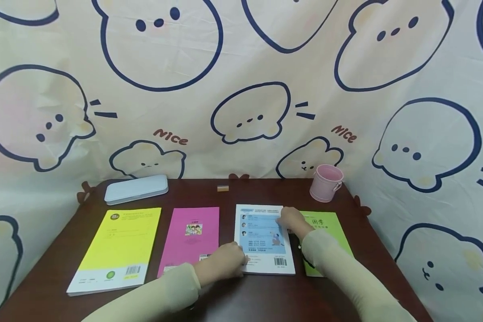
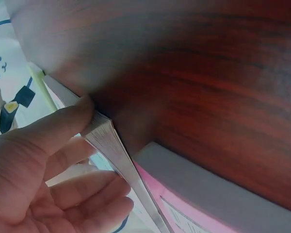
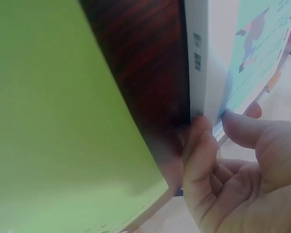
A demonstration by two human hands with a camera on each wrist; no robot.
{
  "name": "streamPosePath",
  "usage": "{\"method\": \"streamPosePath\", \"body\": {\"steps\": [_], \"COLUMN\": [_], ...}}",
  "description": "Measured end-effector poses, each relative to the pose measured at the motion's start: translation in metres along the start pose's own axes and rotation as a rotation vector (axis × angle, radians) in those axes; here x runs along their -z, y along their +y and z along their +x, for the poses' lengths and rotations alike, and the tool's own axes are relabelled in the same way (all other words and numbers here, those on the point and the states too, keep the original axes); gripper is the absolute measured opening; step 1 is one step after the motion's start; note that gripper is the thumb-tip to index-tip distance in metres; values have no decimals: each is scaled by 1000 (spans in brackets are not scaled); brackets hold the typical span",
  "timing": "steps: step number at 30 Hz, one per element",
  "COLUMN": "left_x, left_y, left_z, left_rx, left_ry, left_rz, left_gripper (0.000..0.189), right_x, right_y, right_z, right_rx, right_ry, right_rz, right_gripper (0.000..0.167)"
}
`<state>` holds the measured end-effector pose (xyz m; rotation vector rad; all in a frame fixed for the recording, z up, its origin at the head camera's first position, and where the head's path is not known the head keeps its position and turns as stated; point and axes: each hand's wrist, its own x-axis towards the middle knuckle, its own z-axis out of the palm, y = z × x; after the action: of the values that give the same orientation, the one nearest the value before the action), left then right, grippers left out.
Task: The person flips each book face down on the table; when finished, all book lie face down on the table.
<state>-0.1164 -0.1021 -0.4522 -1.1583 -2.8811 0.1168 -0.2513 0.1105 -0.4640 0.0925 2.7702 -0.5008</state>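
A white and light-blue book [image 1: 261, 228] lies on the table with a barcode facing up, between my hands. My left hand [image 1: 225, 260] holds its lower left corner; in the left wrist view the thumb [image 2: 70, 119] lies along the page edge, with the other fingers by the cover. At the upper right, my right hand [image 1: 295, 221] pinches the book's side, thumb on the cover and fingers against the spine [image 3: 198, 63]. A pink book [image 1: 195, 232] lies left of it. To the right is a green book [image 1: 326, 226], partly hidden by my right arm.
A yellow book [image 1: 124, 241] lies at the far left of the dark wooden table [image 1: 225, 304]. Along the back stand a pale blue case [image 1: 137, 189], a small striped block [image 1: 223, 188] and a pink bucket [image 1: 325, 184]. A cartoon-printed cloth [image 1: 241, 67] encloses the table.
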Motion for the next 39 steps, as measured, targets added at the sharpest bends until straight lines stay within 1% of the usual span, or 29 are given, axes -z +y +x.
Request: {"method": "streamPosePath", "body": {"steps": [2, 3, 4, 6, 8, 9, 10, 12, 13, 14, 15, 17, 20, 22, 24, 27, 30, 33, 35, 37, 39], "left_x": [0, 1, 2, 7, 14, 18, 21, 25, 25, 25, 24, 19, 14, 13, 13, 13, 12, 11, 12, 13, 14], "left_y": [1, 1, 2, 2, 5, 7, 9, 16, 21, 25, 30, 39, 48, 52, 56, 66, 80, 92, 98, 103, 106], "left_z": [3, 4, 5, 8, 12, 15, 18, 25, 28, 31, 33, 37, 41, 44, 47, 49, 51, 53, 55, 57, 60], "left_rx": [4, 0, -6, -30, -58, -77, -94, -122, -126, -119, -108, -54, 74, 143, 191, 231, 276, 309, 319, 328, 340], "left_ry": [-23, -46, -68, -102, -116, -113, -104, -107, -118, -142, -162, -214, -278, -335, -391, -442, -430, -424, -445, -450, -430], "left_rz": [-8, -27, -56, -147, -282, -372, -464, -644, -737, -830, -912, -1080, -1347, -1516, -1632, -1745, -1847, -1927, -1960, -1973, -1978], "left_gripper": [27, 31, 35, 44, 49, 49, 49, 46, 45, 44, 43, 42, 42, 47, 54, 63, 65, 65, 65, 65, 67], "right_x": [2, 3, 4, 8, 15, 18, 23, 32, 36, 40, 43, 45, 43, 42, 43, 47, 50, 49, 47, 45, 43], "right_y": [3, 5, 7, 12, 18, 21, 25, 34, 39, 44, 49, 57, 67, 71, 76, 83, 90, 98, 104, 110, 114], "right_z": [-2, -3, -5, -9, -11, -12, -12, -11, -11, -10, -10, -9, -7, -6, -6, -4, -1, 4, 7, 8, 9], "right_rx": [20, 39, 62, 113, 161, 169, 172, 165, 152, 140, 130, 119, 110, 93, 74, 57, 60, 52, 40, 28, 21], "right_ry": [20, 36, 54, 92, 142, 167, 188, 224, 230, 230, 220, 184, 119, 87, 58, 42, 42, 37, 22, 9, 7], "right_rz": [-32, -60, -85, -138, -176, -188, -189, -194, -187, -182, -178, -157, -137, -139, -155, -193, -207, -196, -192, -199, -208], "right_gripper": [27, 27, 26, 29, 35, 37, 39, 41, 42, 42, 43, 45, 48, 50, 51, 52, 56, 65, 68, 69, 69]}}
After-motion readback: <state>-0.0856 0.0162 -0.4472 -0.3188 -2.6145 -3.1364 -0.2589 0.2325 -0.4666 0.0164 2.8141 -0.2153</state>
